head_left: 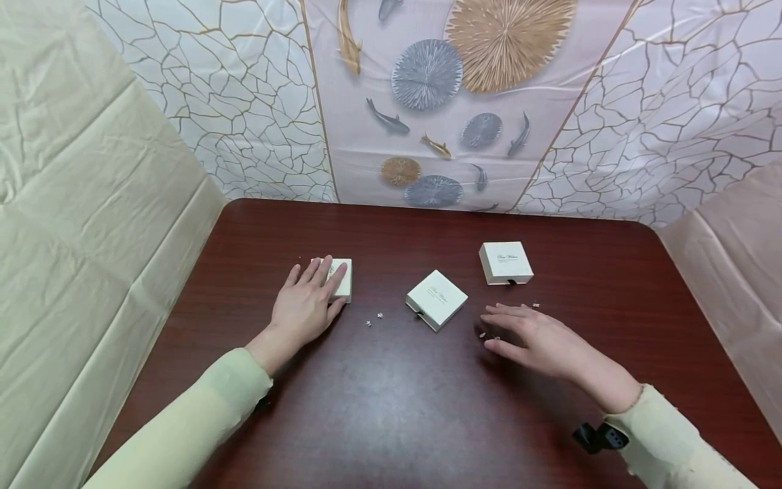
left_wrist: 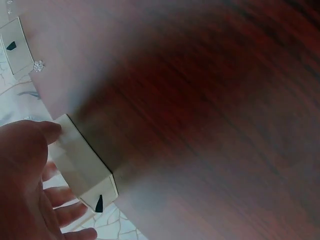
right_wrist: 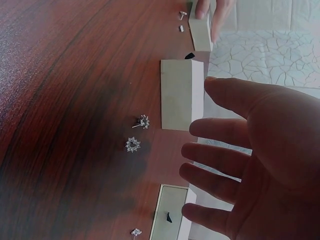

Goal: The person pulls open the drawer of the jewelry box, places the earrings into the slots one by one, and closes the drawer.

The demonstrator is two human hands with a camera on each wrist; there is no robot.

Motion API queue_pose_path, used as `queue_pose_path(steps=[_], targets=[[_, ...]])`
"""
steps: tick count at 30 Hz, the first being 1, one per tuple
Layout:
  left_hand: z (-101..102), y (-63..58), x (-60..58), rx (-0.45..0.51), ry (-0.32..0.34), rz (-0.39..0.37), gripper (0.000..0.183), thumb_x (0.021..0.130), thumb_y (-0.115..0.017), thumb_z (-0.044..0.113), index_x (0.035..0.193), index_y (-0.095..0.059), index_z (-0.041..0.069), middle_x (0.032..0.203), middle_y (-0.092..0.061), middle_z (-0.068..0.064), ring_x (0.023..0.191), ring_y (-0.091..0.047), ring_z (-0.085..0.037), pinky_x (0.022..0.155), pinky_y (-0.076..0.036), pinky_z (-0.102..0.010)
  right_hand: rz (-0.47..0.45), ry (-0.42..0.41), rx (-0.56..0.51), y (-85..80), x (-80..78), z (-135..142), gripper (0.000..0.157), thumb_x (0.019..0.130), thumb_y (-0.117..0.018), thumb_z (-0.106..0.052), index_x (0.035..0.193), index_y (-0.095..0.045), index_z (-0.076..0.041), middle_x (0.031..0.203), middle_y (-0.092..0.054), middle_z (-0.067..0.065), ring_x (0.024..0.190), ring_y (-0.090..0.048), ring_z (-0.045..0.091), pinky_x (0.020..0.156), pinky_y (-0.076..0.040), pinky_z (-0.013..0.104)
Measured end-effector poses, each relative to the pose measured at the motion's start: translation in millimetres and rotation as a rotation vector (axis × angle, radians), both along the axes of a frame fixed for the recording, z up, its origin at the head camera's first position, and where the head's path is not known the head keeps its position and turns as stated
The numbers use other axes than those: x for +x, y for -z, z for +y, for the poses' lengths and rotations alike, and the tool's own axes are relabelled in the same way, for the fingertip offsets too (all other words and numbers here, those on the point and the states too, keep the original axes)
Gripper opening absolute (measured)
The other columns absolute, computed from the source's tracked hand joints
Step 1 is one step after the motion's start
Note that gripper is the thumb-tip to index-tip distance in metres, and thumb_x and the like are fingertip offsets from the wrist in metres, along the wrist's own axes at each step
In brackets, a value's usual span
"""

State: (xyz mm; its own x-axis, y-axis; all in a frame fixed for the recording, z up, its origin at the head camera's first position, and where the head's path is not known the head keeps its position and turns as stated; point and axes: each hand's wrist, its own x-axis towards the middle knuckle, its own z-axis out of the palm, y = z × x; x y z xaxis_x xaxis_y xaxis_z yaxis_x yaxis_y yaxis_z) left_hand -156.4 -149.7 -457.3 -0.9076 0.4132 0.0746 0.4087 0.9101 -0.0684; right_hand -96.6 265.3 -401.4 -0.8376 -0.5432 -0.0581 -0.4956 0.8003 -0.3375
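Observation:
My left hand (head_left: 302,305) rests on a small white gift box (head_left: 343,282) at the left, its fingers spread over the lid and the thumb at the near side. A black pull tab (left_wrist: 99,203) shows on that box. On the right, my right hand (head_left: 537,339) is held low over the table, fingers extended and nothing in them. Beside it lie flower-shaped stud earrings (right_wrist: 133,145) with sparkling stones. Another earring (head_left: 535,305) lies just beyond its fingers. Two small studs (head_left: 380,315) lie to the right of the left box.
A second white box (head_left: 437,299) stands turned at an angle mid-table, with printed lettering on top. The third white box (head_left: 507,263) is farther back on the right. All are on a dark red-brown table (head_left: 379,407), with patterned cloth (head_left: 391,183) hanging behind.

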Motion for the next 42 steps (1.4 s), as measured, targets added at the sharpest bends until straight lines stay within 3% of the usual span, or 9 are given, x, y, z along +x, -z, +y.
queue_pose_path(steps=[4,10,14,18,22,31,35,42], targets=[[-5,-2.7,-2.6,0.014,0.056,0.000,0.066,0.108,-0.059,0.046,0.166,-0.043,0.018,0.169,-0.042,-0.016,0.155,-0.042,-0.034,0.127,-0.032,-0.057,-0.007,0.004,0.006,0.5,-1.2,0,0.044,0.103,-0.072,-0.034,0.138,-0.072,-0.007,0.148,-0.064,0.018,0.139,-0.058,0.046,0.114,-0.045,0.066],[-25,-9.8,-16.4,-0.002,0.295,-0.018,0.067,0.107,-0.063,0.045,0.165,-0.044,0.018,0.169,-0.042,-0.014,0.156,-0.039,-0.033,0.128,-0.031,-0.055,-0.015,0.007,0.012,0.6,-1.8,-1,0.046,0.103,-0.072,-0.036,0.139,-0.071,-0.008,0.149,-0.064,0.018,0.139,-0.057,0.048,0.113,-0.045,0.067],[-35,-12.7,-27.3,-0.017,0.415,-0.041,0.064,0.107,-0.063,0.044,0.164,-0.046,0.018,0.167,-0.044,-0.014,0.155,-0.041,-0.033,0.127,-0.032,-0.055,-0.016,0.002,0.013,0.9,-0.9,0,0.046,0.103,-0.072,-0.036,0.139,-0.072,-0.008,0.148,-0.064,0.018,0.139,-0.057,0.046,0.112,-0.046,0.066],[-39,-11.7,-34.9,-0.012,0.485,-0.060,0.061,0.108,-0.064,0.040,0.162,-0.049,0.017,0.165,-0.048,-0.014,0.153,-0.044,-0.034,0.126,-0.035,-0.056,-0.007,-0.007,0.012,1.2,-0.4,0,0.045,0.103,-0.072,-0.035,0.138,-0.072,-0.007,0.147,-0.065,0.017,0.138,-0.058,0.045,0.111,-0.048,0.065],[-39,-7.9,-40.1,0.003,0.515,-0.056,0.060,0.107,-0.065,0.035,0.161,-0.050,0.014,0.164,-0.048,-0.016,0.152,-0.046,-0.037,0.123,-0.039,-0.055,0.000,-0.013,0.010,1.2,-0.2,0,0.045,0.103,-0.072,-0.034,0.137,-0.072,-0.006,0.146,-0.065,0.018,0.138,-0.059,0.044,0.111,-0.048,0.064],[-37,-2.6,-41.2,0.084,0.479,-0.052,0.059,0.108,-0.064,0.031,0.161,-0.050,0.011,0.164,-0.047,-0.021,0.151,-0.045,-0.041,0.123,-0.039,-0.053,0.000,-0.016,0.012,1.4,-1.1,-2,0.044,0.103,-0.072,-0.034,0.137,-0.073,-0.007,0.146,-0.066,0.018,0.139,-0.058,0.044,0.111,-0.047,0.065],[-32,-0.8,-37.1,0.107,0.390,-0.026,0.059,0.108,-0.064,0.031,0.161,-0.050,0.009,0.164,-0.047,-0.021,0.151,-0.045,-0.041,0.123,-0.040,-0.054,0.000,-0.014,0.014,1.4,-1.4,-2,0.044,0.103,-0.072,-0.034,0.137,-0.073,-0.007,0.146,-0.065,0.018,0.139,-0.058,0.044,0.111,-0.047,0.065],[-14,-0.7,-30.0,0.119,0.173,-0.003,0.056,0.107,-0.064,0.029,0.159,-0.052,0.011,0.163,-0.049,-0.020,0.149,-0.048,-0.040,0.119,-0.044,-0.056,-0.008,-0.008,0.018,1.7,-2.1,0,0.045,0.103,-0.072,-0.035,0.138,-0.072,-0.007,0.147,-0.065,0.018,0.139,-0.058,0.044,0.111,-0.047,0.066]])
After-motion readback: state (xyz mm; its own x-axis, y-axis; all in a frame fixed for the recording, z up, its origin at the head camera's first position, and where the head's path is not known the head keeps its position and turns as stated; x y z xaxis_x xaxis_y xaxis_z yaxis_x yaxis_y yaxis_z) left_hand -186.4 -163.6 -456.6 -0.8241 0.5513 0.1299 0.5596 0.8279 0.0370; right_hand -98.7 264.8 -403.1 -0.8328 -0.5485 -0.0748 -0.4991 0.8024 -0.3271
